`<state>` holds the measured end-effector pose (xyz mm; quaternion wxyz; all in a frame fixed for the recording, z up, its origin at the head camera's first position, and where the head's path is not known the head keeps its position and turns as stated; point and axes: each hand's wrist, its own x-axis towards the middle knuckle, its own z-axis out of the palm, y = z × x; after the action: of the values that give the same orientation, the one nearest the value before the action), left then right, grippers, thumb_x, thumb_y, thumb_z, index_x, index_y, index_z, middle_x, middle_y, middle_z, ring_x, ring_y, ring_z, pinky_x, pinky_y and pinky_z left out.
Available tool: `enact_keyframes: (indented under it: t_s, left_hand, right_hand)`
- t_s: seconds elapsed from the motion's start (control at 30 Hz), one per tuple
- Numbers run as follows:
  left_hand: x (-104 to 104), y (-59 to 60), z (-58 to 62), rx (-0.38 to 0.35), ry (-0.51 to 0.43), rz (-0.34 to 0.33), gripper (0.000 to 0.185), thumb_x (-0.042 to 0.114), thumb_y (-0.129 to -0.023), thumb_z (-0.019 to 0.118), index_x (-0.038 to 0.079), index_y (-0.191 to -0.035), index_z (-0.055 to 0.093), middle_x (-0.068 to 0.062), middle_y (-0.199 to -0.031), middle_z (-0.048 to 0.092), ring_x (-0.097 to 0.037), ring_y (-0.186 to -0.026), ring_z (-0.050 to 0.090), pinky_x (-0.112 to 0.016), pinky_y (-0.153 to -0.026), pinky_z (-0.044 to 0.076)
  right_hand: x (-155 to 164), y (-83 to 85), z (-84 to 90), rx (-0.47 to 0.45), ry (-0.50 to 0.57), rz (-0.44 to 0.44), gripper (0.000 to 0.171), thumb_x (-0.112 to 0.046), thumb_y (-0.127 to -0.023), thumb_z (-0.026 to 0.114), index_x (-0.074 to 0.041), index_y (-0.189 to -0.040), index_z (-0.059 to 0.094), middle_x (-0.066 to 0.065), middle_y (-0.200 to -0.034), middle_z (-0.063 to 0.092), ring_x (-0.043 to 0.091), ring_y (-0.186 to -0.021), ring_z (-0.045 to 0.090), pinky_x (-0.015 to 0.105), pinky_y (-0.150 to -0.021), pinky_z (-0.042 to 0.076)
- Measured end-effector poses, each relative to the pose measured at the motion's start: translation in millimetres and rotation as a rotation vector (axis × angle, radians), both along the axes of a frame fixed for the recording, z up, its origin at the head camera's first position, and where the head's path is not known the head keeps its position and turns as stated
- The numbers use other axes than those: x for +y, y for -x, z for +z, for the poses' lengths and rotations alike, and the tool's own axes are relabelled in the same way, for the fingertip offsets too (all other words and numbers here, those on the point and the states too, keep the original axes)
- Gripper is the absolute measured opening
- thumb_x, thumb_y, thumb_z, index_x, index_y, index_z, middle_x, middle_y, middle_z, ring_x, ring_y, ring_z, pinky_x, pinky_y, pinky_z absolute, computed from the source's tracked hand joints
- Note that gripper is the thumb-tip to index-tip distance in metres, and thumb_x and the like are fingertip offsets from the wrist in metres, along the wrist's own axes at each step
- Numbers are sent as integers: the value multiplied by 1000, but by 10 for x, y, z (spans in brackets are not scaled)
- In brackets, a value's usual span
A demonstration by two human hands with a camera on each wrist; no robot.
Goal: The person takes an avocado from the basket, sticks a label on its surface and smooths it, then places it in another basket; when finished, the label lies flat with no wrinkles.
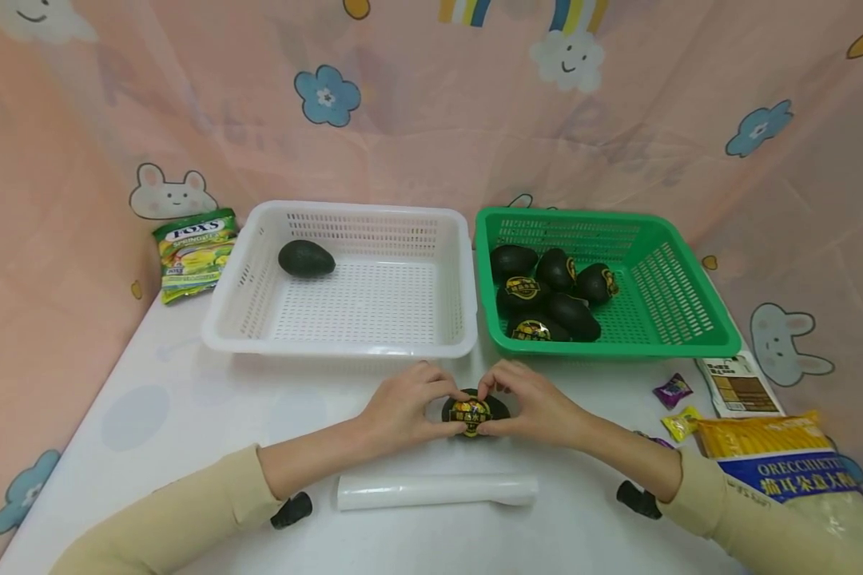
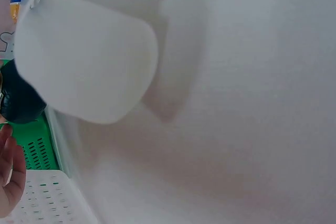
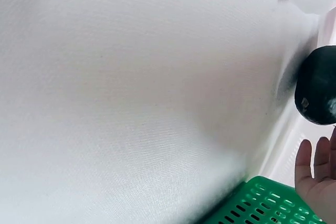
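Pink cartoon-print cloth walls in a white tabletop (image 1: 187,399), and low in the middle of the head view both hands meet on one dark egg-shaped thing. The left hand (image 1: 403,407) curls its fingers round the left end of this egg (image 1: 475,411), and the right hand (image 1: 535,407) pinches it from the right, fingertips on the gold label that faces up. The egg lies on the tabletop just below the gap between the two baskets. In the wrist views it shows only as a dark lump at the frame edge, and the fingers there are too cropped to read.

Just below the hands, a white roll (image 1: 435,491) lies crosswise. Above and to the left sits a white basket (image 1: 219,319) holding a single dark egg with no label in sight, in its upper-left corner. To the upper right a green basket (image 1: 690,339) holds six or so eggs in a heap, several showing gold labels.

As a judgement: the work looks barely begun, with one egg finished and moved across, one in hand with its label on, and the whole green heap left.

At the left edge leans a green sweets packet (image 1: 194,251); at lower right lie two wrapped sweets (image 1: 676,407), a card and a pasta bag (image 1: 784,463).
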<state>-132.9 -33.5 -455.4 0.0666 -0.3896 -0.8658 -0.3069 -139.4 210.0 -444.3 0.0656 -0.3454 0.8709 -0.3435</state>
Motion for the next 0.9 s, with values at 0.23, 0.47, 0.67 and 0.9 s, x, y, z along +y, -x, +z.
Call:
enact_keyframes:
  t_s: [0.23, 0.47, 0.67, 0.9]
  left_hand:
    - [116, -7, 4, -12, 31, -50, 51, 48, -75, 82, 16, -111, 65, 2, -114, 64, -13, -105, 59, -26, -83, 51]
    - [197, -29, -16, 55, 134, -122, 62, 45, -75, 82, 17, -127, 61, -1, -127, 61, -16, -115, 57, -30, -89, 51]
    - [198, -22, -11, 36, 157, -136, 55, 28, -77, 82, 16, -127, 62, -3, -127, 60, -18, -116, 57, -34, -87, 52]
    - [352, 77, 469, -135, 8, -192, 57, 34, -77, 84, 15, -126, 62, 4, -120, 64, -6, -107, 57, -20, -89, 46]
  right_hand:
    - [74, -48, 67, -203, 57, -118, 24, -29, -86, 77, -17, -101, 63, -6, -99, 60, 20, -93, 55, 33, -83, 50]
    - [312, -131, 195, -636, 325, -510, 52, -39, -96, 62, 2, -128, 55, 19, -123, 58, 32, -108, 54, 32, -87, 52]
    - [519, -128, 248, -816, 564, -722, 60, -47, -97, 57, 0, -132, 44, 4, -122, 59, 19, -112, 52, 25, -89, 49]
    - [603, -84, 241, -822, 691, -759, 40, -40, -96, 61, -7, -115, 50, -9, -99, 65, 9, -97, 56, 23, -82, 48]
